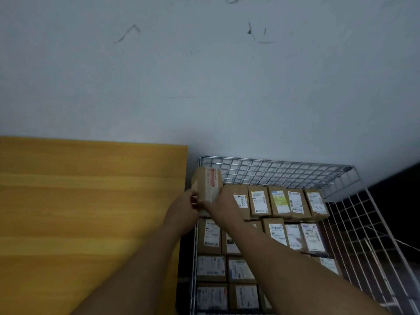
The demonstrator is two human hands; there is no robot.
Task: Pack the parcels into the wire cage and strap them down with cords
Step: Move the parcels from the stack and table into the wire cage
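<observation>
Brown cardboard parcel with red-printed tape (208,184): I see my left hand (183,206) and right hand (223,204) with fingers curled round it, at the far-left corner of the silver wire cage (272,162). Labelled parcels (259,201) in rows inside. Yellow wooden desk (91,201) alongside.

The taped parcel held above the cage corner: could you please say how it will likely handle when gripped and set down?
The taped parcel is probably stiff: its cardboard edges look straight under the left hand and right hand. It seems fairly light, being held up at its lower end only. Flat faces should keep it from rolling.
</observation>
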